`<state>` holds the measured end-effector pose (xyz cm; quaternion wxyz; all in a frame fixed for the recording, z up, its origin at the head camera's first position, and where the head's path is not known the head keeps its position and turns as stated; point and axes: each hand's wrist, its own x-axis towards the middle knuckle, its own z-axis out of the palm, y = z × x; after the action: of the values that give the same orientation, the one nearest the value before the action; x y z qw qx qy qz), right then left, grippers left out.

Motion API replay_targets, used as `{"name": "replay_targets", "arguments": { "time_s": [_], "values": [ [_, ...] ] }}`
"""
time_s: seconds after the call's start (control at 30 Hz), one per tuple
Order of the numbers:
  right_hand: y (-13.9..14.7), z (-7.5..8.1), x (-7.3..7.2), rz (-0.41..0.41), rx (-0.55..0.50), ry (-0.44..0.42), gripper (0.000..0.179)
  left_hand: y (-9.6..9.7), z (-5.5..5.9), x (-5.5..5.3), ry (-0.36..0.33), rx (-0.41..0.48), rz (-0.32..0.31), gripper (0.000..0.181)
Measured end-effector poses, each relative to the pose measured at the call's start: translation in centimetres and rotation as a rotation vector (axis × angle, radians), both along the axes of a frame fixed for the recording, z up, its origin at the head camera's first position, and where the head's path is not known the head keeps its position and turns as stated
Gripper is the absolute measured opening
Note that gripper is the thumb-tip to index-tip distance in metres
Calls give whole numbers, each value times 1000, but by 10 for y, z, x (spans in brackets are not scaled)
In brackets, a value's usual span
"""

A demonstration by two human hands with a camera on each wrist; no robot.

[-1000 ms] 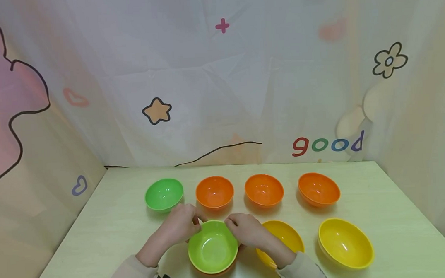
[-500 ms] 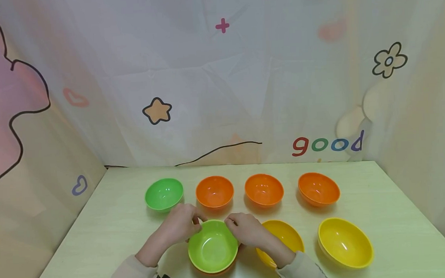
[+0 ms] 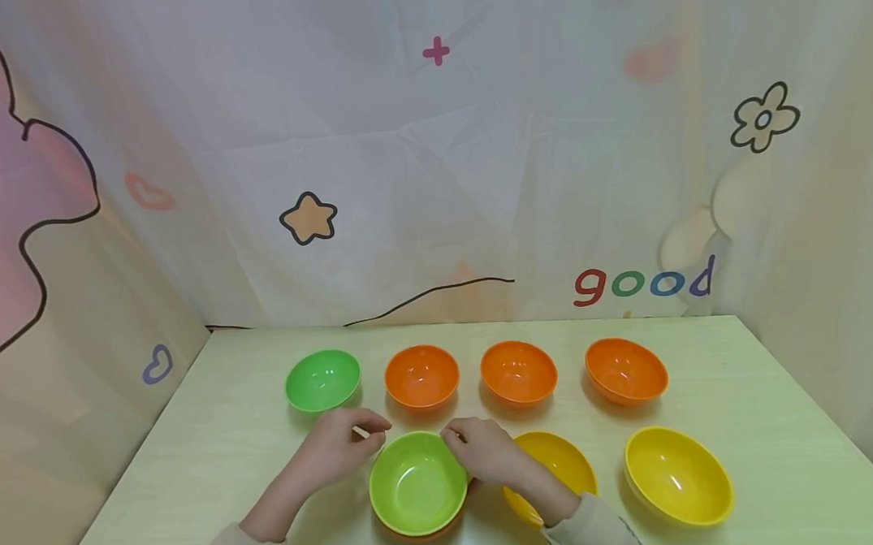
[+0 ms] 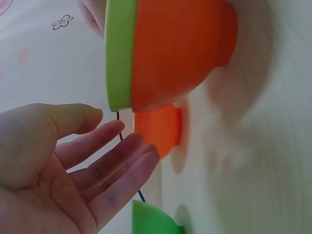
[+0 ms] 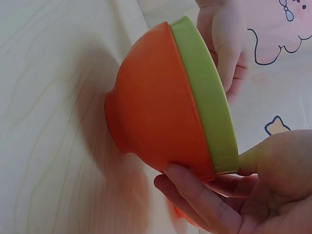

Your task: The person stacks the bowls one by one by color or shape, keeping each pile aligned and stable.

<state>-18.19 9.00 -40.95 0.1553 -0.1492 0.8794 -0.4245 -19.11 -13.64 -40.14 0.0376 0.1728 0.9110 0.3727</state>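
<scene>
A light green bowl (image 3: 419, 489) sits nested inside an orange bowl (image 5: 151, 97), its green rim standing above the orange one. My right hand (image 3: 484, 449) holds this pair at the far right side, thumb at the green rim and fingers curled against the orange wall in the right wrist view. To the left of the pair, my left hand (image 3: 342, 447) is off the bowls, its fingers loosely extended and nothing in them. The left wrist view shows a gap between its fingertips (image 4: 151, 153) and the nested bowls.
Along the back stand a green bowl (image 3: 323, 381) and three orange bowls, the nearest orange bowl (image 3: 421, 377) behind my hands. On the right are two yellow bowls; my right forearm passes over one yellow bowl (image 3: 562, 462), the other yellow bowl (image 3: 677, 477) stands farther right.
My left hand has let go of the nested bowls and drawn back to the left, its fingers opening. My right hand and the bowls stay in place.
</scene>
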Motion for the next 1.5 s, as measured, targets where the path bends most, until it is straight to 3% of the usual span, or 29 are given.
{"name": "replay_targets", "arguments": {
  "time_s": [0.23, 0.6, 0.83, 1.17, 1.5],
  "values": [
    [0, -1, -1, -5, -5, 7, 27, -9, -13, 2, -141, 178, 41, 21],
    [0, -1, 1, -11, -7, -4, 27, -15, -29, 13, -410, 499, 25, 39],
    [-1, -1, 0, -12, -1, -4, 28, -17, -38, 15, -507, 574, 31, 42],
    [0, -2, 0, -7, 8, 1, 27, -20, -48, 19, -626, 701, -42, 50],
    [0, -2, -1, -4, 11, 12, 25, -19, -51, 20, -689, 758, -43, 51]
  ]
}}
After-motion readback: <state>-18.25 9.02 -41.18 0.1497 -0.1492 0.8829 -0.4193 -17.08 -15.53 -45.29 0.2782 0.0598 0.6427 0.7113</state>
